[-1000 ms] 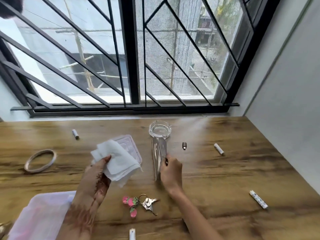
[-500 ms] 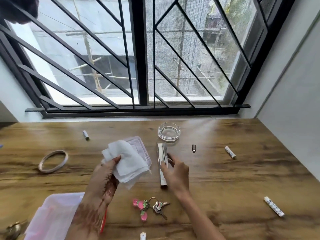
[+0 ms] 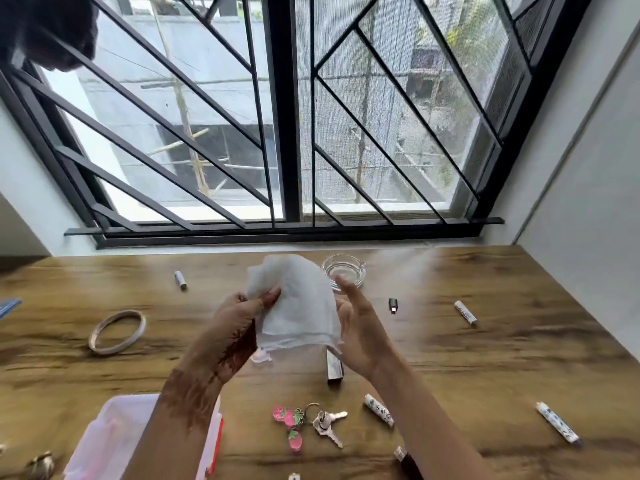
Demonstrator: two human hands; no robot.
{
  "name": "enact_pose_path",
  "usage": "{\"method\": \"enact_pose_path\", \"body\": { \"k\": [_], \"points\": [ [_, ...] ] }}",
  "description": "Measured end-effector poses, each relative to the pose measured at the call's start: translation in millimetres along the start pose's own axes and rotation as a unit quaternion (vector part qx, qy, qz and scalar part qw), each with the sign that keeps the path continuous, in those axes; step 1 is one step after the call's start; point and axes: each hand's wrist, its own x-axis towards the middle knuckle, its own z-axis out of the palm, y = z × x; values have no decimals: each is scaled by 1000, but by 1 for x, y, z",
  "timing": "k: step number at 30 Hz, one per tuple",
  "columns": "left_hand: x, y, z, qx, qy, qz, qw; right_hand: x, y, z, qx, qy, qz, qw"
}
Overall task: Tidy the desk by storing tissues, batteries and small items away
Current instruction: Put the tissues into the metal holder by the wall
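Note:
My left hand (image 3: pixel 239 320) pinches a white tissue (image 3: pixel 298 306) and holds it up above the middle of the wooden desk (image 3: pixel 502 358). My right hand (image 3: pixel 360 327) is open right beside the tissue's right edge, fingers spread; whether it touches the tissue I cannot tell. Under the tissue a shiny narrow case (image 3: pixel 334 370) lies on the desk, mostly hidden. Several white batteries lie scattered: one at back left (image 3: pixel 180 280), one at right (image 3: pixel 465 312), one near my right wrist (image 3: pixel 379 414), one at front right (image 3: pixel 557 427).
A glass ashtray (image 3: pixel 346 270) stands behind the tissue. A small black adapter (image 3: pixel 392 305), a metal bangle (image 3: pixel 117 331), keys with a pink keychain (image 3: pixel 311 424) and a translucent plastic box (image 3: pixel 114 441) at front left lie on the desk. Window bars rise behind; a wall stands right.
My right hand let go of the shiny case, which now lies on the desk, and rose to the tissue. My left hand lifted the tissue higher and toward the centre.

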Motion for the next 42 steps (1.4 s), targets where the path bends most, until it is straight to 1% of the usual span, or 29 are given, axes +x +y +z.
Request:
{"method": "enact_pose_path", "body": {
  "k": [2, 3, 5, 7, 9, 12, 15, 16, 18, 20, 21, 23, 25, 28, 30, 32, 33, 35, 37, 39, 42],
  "points": [
    [3, 5, 2, 17, -25, 9, 1000, -3, -2, -3, 63, -51, 31, 996],
    [5, 6, 2, 29, -35, 10, 999, -5, -4, -4, 75, -65, 32, 995],
    [11, 9, 1, 57, -48, 3, 997, -6, -6, -8, 49, -65, 14, 997],
    [18, 9, 0, 86, -52, -8, 995, -8, -11, -13, -7, -27, -11, 1000],
    [25, 10, 0, 106, -59, -18, 992, -10, -18, -17, -40, 10, -25, 999],
    [37, 10, 3, 124, -75, -35, 989, -11, -26, -20, -40, 41, -20, 998],
    [48, 9, 9, 130, -74, -44, 988, -13, -33, -20, -23, 70, -21, 997],
    [52, 10, 11, 131, -82, -49, 987, -13, -35, -20, -20, 84, -28, 996],
    [57, 13, 10, 152, -121, -53, 980, -13, -36, -19, -45, 124, -67, 989],
    [60, 18, 9, 215, -167, -65, 960, -15, -36, -15, -93, 181, -134, 970],
    [63, 20, 10, 243, -178, -62, 951, -15, -35, -12, -112, 203, -171, 958],
    [72, 24, 12, 286, -167, -41, 943, -15, -34, -3, -159, 243, -236, 927],
    [83, 31, 17, 293, -143, -21, 945, -14, -31, 5, -200, 285, -281, 894],
    [100, 39, 23, 286, -155, 2, 945, -14, -22, 17, -192, 319, -326, 869],
    [107, 43, 29, 312, -154, 10, 937, -14, -12, 23, -171, 331, -354, 858],
    [114, 47, 33, 347, -159, 17, 924, -11, 1, 26, -161, 339, -378, 846],
    [118, 49, 35, 366, -175, 17, 914, -8, 9, 26, -163, 344, -386, 841],
    [122, 52, 36, 411, -218, 15, 885, -1, 24, 25, -194, 360, -395, 823],
    [125, 52, 37, 443, -241, 3, 863, 8, 36, 21, -241, 389, -397, 796],
    [128, 47, 37, 448, -253, 2, 857, 14, 43, 16, -276, 403, -393, 779],
    [133, 41, 32, 421, -258, -2, 869, 20, 49, 12, -309, 400, -385, 772]
  ]
}}
